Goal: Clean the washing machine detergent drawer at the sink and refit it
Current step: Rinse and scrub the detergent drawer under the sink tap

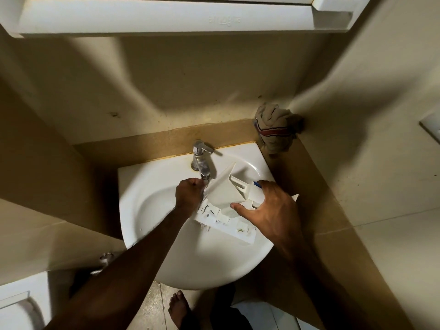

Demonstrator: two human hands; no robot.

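The white plastic detergent drawer (226, 201) sits tilted over the bowl of a white ceramic corner sink (152, 210), set into a brown stone tabletop (307, 186) between beige walls. A chrome lever tap (201, 158) runs water beside the drawer's upper left edge. A crumpled beige rag with a red stripe (276, 128) lies in the tabletop's back corner, and a white cabinet (166, 17) hangs overhead. A bare foot (179, 310) stands on the tiled floor below. The left hand (189, 194) reaches under the spout, fingers curled against the drawer's left side; whether they clasp it I cannot tell. The right hand (269, 208) spreads wide over the drawer's right end, its grip closed around it, thumb pressed on the near face.
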